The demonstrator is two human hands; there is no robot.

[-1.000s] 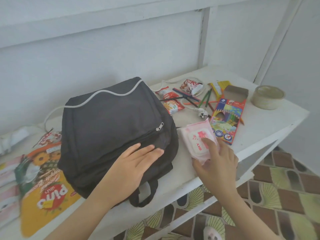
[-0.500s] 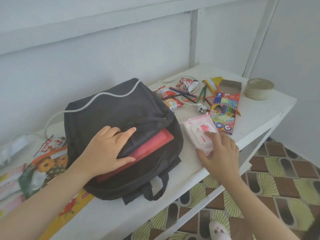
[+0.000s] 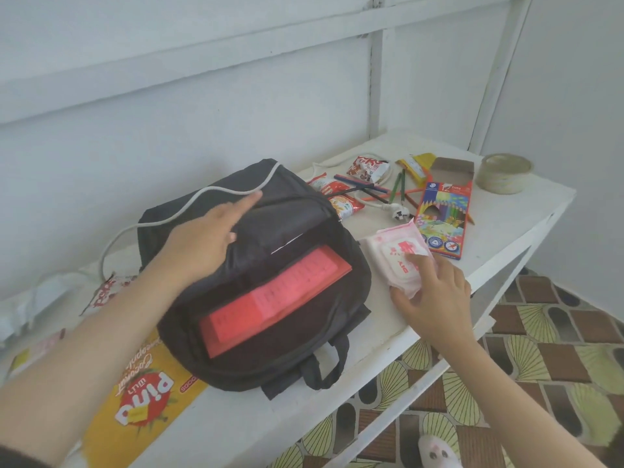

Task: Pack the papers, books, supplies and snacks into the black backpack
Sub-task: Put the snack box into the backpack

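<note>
- A person's left hand lies on the raised flap of the black backpack, fingers mostly straight, pressing it back so the mouth gapes. A red book is already inside.
- The right hand grips a pink packet on the table just right of the bag, with fingers curled over its near end and the thumb at its lower edge.
- The step in hand looks to be loading this packet. It is best lifted clear of the table, carried left over the bag's rim and slid in flat on or beside the red book, while the left hand holds the flap well back.
- The packet looks soft, so a firm but light hold should stop it folding or slipping.
- Its near end sits under the right fingers, and its far end lies just beside the pencil box.
- Snack packets and loose pencils wait farther back, well apart from both hands.
</note>
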